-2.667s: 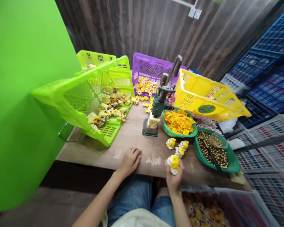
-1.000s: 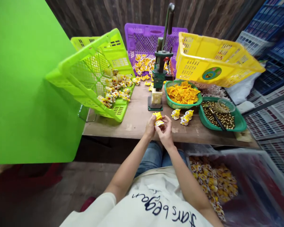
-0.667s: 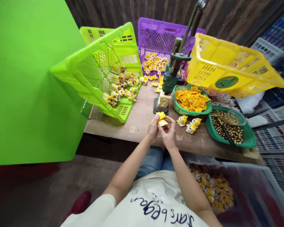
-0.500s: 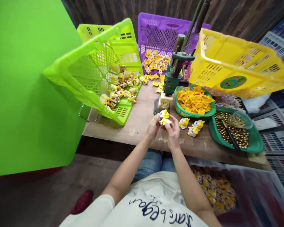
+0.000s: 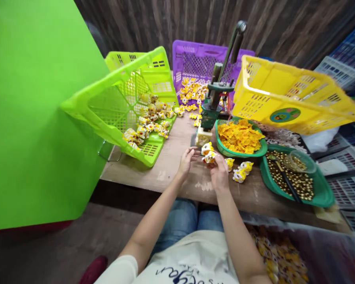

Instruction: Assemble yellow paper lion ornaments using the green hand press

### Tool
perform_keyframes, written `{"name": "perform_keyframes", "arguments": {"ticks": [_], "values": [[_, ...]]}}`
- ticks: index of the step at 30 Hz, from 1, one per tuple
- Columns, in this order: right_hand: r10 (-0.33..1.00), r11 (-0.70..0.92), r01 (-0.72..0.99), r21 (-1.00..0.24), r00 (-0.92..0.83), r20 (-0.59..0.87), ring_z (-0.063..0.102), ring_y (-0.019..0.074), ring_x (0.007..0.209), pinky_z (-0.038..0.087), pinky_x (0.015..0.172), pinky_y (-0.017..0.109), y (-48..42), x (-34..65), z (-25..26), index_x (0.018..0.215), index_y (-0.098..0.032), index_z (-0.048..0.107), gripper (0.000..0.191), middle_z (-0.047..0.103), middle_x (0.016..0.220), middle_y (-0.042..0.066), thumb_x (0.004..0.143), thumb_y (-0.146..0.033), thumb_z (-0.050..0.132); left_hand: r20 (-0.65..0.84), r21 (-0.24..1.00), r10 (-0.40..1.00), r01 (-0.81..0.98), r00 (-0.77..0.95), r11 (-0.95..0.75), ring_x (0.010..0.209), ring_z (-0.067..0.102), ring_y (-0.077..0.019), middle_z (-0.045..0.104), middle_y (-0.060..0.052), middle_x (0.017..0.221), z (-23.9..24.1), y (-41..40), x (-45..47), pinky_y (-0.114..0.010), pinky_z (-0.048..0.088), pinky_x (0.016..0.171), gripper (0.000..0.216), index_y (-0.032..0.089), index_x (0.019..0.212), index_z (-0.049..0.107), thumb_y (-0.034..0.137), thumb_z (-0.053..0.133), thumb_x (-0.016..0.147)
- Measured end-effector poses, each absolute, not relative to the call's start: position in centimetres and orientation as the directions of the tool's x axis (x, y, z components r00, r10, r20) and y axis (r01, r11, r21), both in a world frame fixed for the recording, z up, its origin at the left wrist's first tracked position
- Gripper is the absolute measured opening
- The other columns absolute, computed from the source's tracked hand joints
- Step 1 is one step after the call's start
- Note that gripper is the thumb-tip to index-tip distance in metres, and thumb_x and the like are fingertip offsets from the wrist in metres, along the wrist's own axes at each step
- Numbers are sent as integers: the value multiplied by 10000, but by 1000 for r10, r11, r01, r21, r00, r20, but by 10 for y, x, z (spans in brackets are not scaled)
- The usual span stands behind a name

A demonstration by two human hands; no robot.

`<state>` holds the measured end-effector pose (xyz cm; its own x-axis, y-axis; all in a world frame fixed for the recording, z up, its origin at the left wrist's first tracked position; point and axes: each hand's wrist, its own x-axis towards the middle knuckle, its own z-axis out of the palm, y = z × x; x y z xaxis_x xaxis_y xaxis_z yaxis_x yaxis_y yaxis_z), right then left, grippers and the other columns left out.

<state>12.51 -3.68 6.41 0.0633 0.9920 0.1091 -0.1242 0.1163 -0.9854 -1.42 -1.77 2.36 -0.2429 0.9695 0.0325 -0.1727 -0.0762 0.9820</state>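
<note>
In my right hand point(image 5: 220, 172) is a small yellow-and-white toy animal figure point(image 5: 208, 153), held upright between thumb and fingers just in front of the hand press. My left hand point(image 5: 187, 161) is just left of the figure, fingers stretched towards it and apparently clear of it. The dark green hand press point(image 5: 210, 112), with a pale block point(image 5: 203, 136) at its base, stands right behind my hands. On the table to the right of my right hand, another figure point(image 5: 229, 163) is partly hidden by my fingers, and a pair of figures point(image 5: 243, 172) stands beyond it.
A tilted lime-green crate point(image 5: 154, 156) with several figures lies left. Behind are a purple crate point(image 5: 192, 48) with yellow-and-white pieces and a raised yellow crate point(image 5: 256, 104). Right are a green basket point(image 5: 225, 152) of thin yellow-orange parts and a green tub point(image 5: 324, 193) of small gold beads.
My left hand has come off the figure and shifted slightly left, while my right hand keeps hold of it. The camera view has tilted up a little.
</note>
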Motion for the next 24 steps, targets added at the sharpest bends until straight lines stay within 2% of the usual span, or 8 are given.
{"name": "perform_keyframes", "arguments": {"ticks": [2, 5, 9, 12, 16, 24], "values": [[955, 266, 117, -957, 107, 278, 661, 231, 924, 567, 796, 365, -20, 129, 71, 1239, -154, 619, 510, 691, 1098, 112, 858, -493, 604, 131, 988, 946, -42, -297, -150, 1042, 630, -219, 678, -114, 1131, 12, 5, -21, -348, 489, 902, 379, 167, 1135, 607, 440, 532, 882], [883, 408, 456, -791, 24, 470, 632, 256, 974, 537, 898, 409, -2, 125, 78, 1216, -149, 646, 446, 666, 1101, 137, 835, -377, 616, 200, 980, 933, 53, -298, -193, 1160, 575, -235, 633, -133, 1245, -1, 44, -32, -389, 441, 1015, 381, 153, 1178, 604, 373, 522, 878], [856, 421, 683, -597, -83, 510, 620, 274, 922, 539, 858, 432, 10, 109, 63, 1244, -144, 630, 435, 630, 1016, 143, 851, -320, 569, 263, 955, 936, 198, -234, -219, 1277, 500, -246, 611, -146, 1319, -14, 85, -40, -444, 319, 1145, 399, 138, 1235, 608, 297, 442, 909], [852, 407, 728, -551, -84, 517, 600, 278, 1009, 515, 923, 446, 20, 97, 43, 1298, -149, 570, 438, 606, 1075, 152, 887, -300, 552, 291, 929, 944, 282, -157, -239, 1323, 477, -246, 586, -141, 1381, -23, 96, -42, -460, 282, 1175, 418, 146, 1276, 600, 264, 420, 917], [823, 406, 691, -599, 9, 568, 562, 277, 1123, 476, 991, 445, 38, 89, 23, 1268, -128, 519, 421, 582, 1162, 177, 905, -330, 583, 306, 896, 948, 362, -89, -256, 1403, 404, -253, 506, -125, 1485, -32, 94, -41, -489, 244, 1196, 439, 171, 1311, 589, 232, 417, 912], [833, 349, 701, -621, 72, 549, 591, 230, 921, 492, 867, 365, 50, 94, 6, 1019, -167, 629, 225, 606, 960, 100, 904, -360, 611, 324, 853, 945, 446, -48, -270, 1402, 411, -246, 482, -132, 1502, -35, 93, -41, -471, 282, 1187, 495, 156, 1335, 575, 153, 389, 877]]}}
